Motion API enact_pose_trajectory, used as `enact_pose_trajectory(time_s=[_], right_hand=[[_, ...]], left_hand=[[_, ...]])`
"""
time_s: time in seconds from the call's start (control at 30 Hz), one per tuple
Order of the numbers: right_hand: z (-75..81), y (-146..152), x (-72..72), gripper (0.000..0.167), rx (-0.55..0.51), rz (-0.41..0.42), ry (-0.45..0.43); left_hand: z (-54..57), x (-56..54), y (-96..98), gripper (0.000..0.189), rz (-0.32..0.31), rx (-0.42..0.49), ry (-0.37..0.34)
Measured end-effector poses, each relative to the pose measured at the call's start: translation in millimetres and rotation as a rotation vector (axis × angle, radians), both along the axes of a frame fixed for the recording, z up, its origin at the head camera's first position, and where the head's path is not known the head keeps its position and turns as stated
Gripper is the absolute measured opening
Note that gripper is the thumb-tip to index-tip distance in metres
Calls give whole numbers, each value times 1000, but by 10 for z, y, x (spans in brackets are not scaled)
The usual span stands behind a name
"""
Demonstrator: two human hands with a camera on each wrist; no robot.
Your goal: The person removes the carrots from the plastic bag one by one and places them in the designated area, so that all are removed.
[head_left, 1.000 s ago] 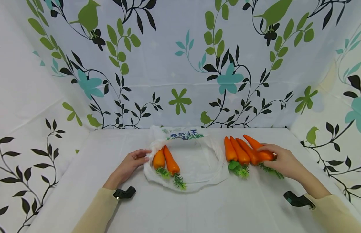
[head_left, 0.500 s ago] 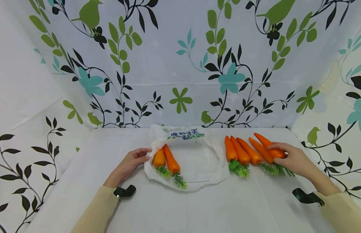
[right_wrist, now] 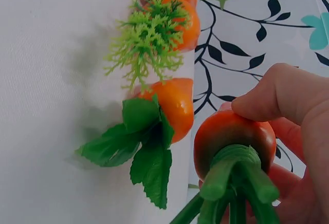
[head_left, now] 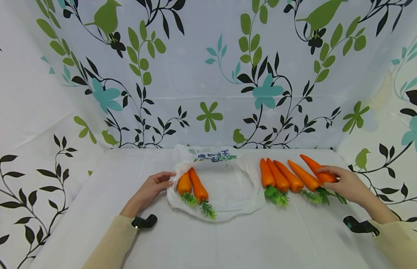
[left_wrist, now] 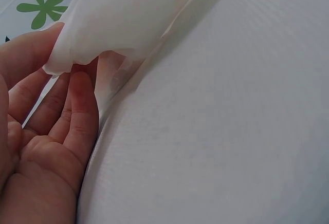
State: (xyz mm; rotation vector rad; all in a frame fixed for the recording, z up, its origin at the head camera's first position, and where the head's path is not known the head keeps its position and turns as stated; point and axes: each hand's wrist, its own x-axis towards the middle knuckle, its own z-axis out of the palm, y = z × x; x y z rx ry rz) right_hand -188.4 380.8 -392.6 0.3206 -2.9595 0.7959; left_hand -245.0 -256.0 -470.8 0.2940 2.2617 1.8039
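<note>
A white plastic bag (head_left: 232, 190) lies with its mouth spread on the table, and two toy carrots (head_left: 197, 186) with frilly green tops sit inside at its left. My left hand (head_left: 153, 189) pinches the bag's left rim; in the left wrist view thumb and fingers grip the thin film (left_wrist: 118, 23). To the right of the bag, several orange carrots (head_left: 289, 175) lie in a fanned row. My right hand (head_left: 347, 185) holds the rightmost carrot (head_left: 311, 164) near its stem end. Thick green stems (right_wrist: 236, 183) point at the camera in the right wrist view.
The table is covered by a white cloth (head_left: 215, 243). Behind it hangs a curtain (head_left: 181, 74) printed with leaves, birds and flowers. The bag's printed flap (head_left: 215, 155) lies toward the table's far edge.
My right hand has moved right with the rightmost carrot, drawing it away from its neighbours, so the row is more spread out. The left hand and the bag have stayed put.
</note>
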Motion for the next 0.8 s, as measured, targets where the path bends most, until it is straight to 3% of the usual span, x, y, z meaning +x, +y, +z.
enact_pose_trajectory(time_s=[0.8], right_hand=[[-178,153,-41,41,-1,-37,-70]], left_hand=[[5,24,6,51,5,-14,6]])
